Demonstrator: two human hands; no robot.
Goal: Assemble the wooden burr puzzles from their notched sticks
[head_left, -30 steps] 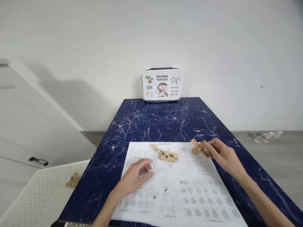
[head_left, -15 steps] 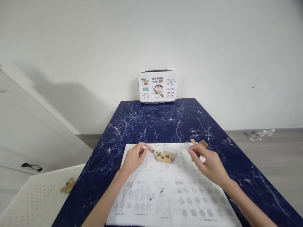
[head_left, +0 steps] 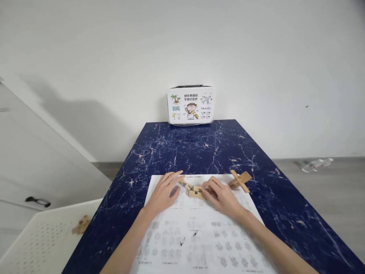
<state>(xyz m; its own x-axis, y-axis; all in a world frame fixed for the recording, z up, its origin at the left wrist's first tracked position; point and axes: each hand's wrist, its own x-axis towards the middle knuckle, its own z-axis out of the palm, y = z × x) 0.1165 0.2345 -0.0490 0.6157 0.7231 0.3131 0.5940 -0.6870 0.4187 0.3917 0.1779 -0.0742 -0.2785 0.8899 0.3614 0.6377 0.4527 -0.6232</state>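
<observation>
Several small notched wooden blocks lie in a row on the printed sheet, near its far edge. One small block bears a dark printed mark. From the right, my right hand reaches in with thumb and fingers closed on the right end of a notched block; its fingertips partly hide that end. On the left, my left hand is spread over the sheet, fingertips by the leftmost block and partly covering it. A cross-shaped assembly of wooden sticks rests at the sheet's upper right corner, apart from both hands.
The dark blue marble-patterned table holds a white cartoon-printed case at its far end, against the wall. A white perforated surface with brown wooden pieces stands lower left. A clear plastic item lies on the floor at right.
My right hand has moved left from the wooden cross to the notched blocks, leaving the cross in full view. My left hand has shifted slightly right, its fingers stretching over the leftmost block.
</observation>
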